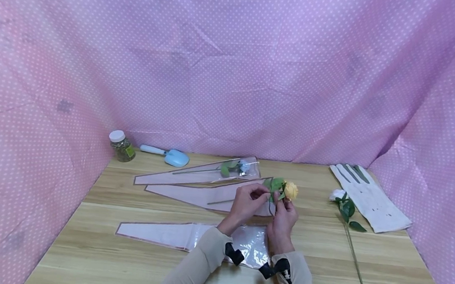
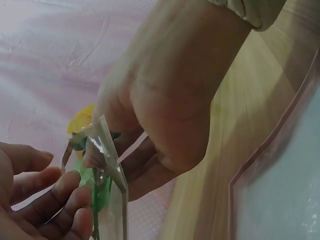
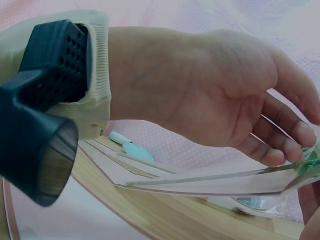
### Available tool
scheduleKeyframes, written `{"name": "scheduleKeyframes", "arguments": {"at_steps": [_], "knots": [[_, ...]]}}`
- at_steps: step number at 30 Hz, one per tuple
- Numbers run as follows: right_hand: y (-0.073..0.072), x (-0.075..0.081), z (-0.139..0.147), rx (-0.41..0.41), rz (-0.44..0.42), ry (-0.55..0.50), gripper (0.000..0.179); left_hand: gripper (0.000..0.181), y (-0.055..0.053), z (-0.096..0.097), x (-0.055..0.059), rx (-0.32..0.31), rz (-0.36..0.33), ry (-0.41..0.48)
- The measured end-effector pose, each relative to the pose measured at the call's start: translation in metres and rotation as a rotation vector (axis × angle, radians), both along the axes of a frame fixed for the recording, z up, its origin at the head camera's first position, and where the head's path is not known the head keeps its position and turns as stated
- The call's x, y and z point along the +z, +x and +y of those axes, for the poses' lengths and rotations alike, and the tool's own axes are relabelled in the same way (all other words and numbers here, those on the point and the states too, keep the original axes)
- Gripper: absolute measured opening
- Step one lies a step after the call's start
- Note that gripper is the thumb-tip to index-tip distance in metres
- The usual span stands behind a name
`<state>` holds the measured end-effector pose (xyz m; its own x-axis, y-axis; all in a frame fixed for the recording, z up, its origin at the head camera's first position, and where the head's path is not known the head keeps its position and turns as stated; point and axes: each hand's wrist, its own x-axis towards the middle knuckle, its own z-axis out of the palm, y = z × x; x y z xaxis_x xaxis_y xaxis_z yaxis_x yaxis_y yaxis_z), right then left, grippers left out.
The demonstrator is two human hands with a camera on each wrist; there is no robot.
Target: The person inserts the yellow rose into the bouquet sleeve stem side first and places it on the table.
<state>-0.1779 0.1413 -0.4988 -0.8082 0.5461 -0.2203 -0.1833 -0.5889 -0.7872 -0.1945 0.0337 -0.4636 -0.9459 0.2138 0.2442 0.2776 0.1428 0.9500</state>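
A yellow rose (image 1: 291, 190) with green leaves lies partly in a tapered flower sleeve (image 1: 189, 196), its bloom outside the wide end and its stem inside. My left hand (image 1: 248, 202) pinches the sleeve's mouth beside the leaves. Close to it, my right hand (image 1: 284, 223) holds the rose just under the bloom. In the left wrist view the right hand (image 2: 165, 110) reaches in from above, while the left hand's fingers (image 2: 60, 200) touch the clear plastic edge. The right wrist view shows the left hand (image 3: 215, 90) and the rose stem (image 3: 210, 177); little of the right hand appears.
Behind lies another sleeve (image 1: 158, 177) containing a pale blue rose (image 1: 244, 165). A flat sleeve (image 1: 153, 234) is nearer me. At the back left are a jar (image 1: 123, 148) and blue trowel (image 1: 176, 158). A white rose (image 1: 337, 195) and gloves (image 1: 377, 207) lie right.
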Motion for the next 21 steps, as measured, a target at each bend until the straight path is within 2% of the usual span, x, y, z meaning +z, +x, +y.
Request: {"name": "scheduleKeyframes", "arguments": {"at_steps": [5, 9, 11, 13, 16, 21], "knots": [[-0.001, 0.000, 0.002, 0.004, -0.019, 0.000, 0.007, 0.014, -0.003, -0.009, 0.004, 0.012, 0.067, -0.024], [-0.002, 0.000, 0.002, -0.001, -0.011, -0.011, 0.008, 0.020, -0.009, -0.021, 0.005, 0.019, 0.201, -0.089], [-0.002, 0.000, 0.002, -0.005, -0.006, -0.017, 0.008, 0.029, -0.013, -0.027, 0.004, 0.006, 0.239, -0.145], [-0.002, 0.000, 0.001, -0.006, -0.003, -0.019, 0.008, 0.042, -0.017, -0.033, 0.004, -0.026, 0.243, -0.208], [-0.002, 0.001, 0.001, -0.005, -0.009, -0.023, 0.007, 0.070, -0.022, -0.039, 0.002, -0.097, 0.204, -0.329], [-0.002, 0.002, 0.003, 0.013, -0.031, -0.050, 0.007, 0.112, -0.028, -0.044, -0.005, -0.196, 0.186, -0.576]]}}
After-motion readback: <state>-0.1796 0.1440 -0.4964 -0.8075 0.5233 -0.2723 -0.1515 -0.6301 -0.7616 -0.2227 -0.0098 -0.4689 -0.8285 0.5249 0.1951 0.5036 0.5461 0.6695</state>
